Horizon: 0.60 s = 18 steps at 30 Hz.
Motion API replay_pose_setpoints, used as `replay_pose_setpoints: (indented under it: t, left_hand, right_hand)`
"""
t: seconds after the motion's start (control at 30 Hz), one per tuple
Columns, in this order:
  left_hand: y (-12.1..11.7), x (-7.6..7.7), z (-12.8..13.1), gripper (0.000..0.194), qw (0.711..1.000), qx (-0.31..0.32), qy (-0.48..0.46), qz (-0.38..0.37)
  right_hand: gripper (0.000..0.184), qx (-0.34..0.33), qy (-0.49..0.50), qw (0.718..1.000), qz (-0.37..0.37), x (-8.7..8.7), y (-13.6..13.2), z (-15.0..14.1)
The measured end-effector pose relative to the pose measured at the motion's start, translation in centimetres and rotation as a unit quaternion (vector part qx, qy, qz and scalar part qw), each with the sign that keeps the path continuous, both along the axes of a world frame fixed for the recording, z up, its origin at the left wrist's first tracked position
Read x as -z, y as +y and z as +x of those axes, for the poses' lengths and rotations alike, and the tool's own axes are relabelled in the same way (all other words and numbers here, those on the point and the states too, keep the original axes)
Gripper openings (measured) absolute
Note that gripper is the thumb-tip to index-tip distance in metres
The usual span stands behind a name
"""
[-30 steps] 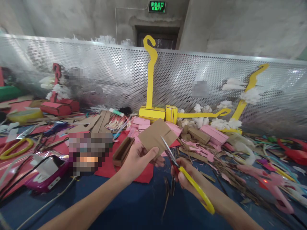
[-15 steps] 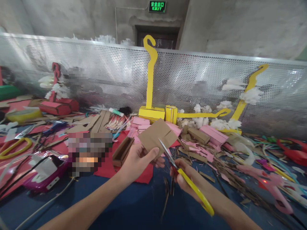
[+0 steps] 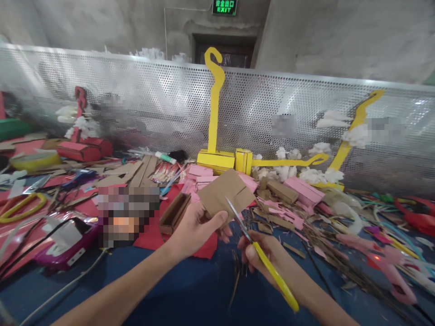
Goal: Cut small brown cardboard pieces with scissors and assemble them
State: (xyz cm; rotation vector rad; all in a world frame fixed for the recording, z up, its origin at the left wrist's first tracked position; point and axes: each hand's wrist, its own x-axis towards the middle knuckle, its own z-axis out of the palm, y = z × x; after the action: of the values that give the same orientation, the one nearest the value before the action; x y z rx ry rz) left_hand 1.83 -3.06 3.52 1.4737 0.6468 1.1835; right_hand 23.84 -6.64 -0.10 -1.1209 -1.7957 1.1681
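Just above the blue tabletop [image 3: 190, 290], the brown cardboard piece [image 3: 224, 192] was pinched at its lower left corner by the left hand [image 3: 195, 226], thumb on its near face. It tilted up and away from both hands, its long edge running toward the upper right. Right of the cardboard, the right hand [image 3: 263, 258] gripped the yellow-handled scissors [image 3: 261, 258], whose blades met the cardboard's lower right edge; that hand was nearer the cut. Left of the cardboard lay a small open cardboard box [image 3: 174, 213] on red paper [image 3: 152, 235]. Far behind the cardboard, a green sign [image 3: 224, 7] read "EXIT".
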Motion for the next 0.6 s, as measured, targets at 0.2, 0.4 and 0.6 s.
replay_pose_setpoints:
  t: [0.2, 0.4, 0.6]
  left_hand:
    - [0.0, 0.0, -0.1, 0.037, 1.0, 0.003, -0.003, 0.007]
    - [-0.2, -0.3, 0.0, 0.04, 1.0, -0.002, -0.003, 0.008]
    - [-0.9, -0.4, 0.5, 0.038, 1.0, 0.021, 0.004, -0.003]
  right_hand:
    - [0.06, 0.005, -0.006, 1.0, -0.001, 0.0, 0.1, -0.7]
    - [0.067, 0.015, -0.011, 1.0, 0.0, -1.1, -0.5, -1.0]
    - [0.066, 0.003, -0.053, 0.999, -0.012, -3.6, -2.1, -0.9]
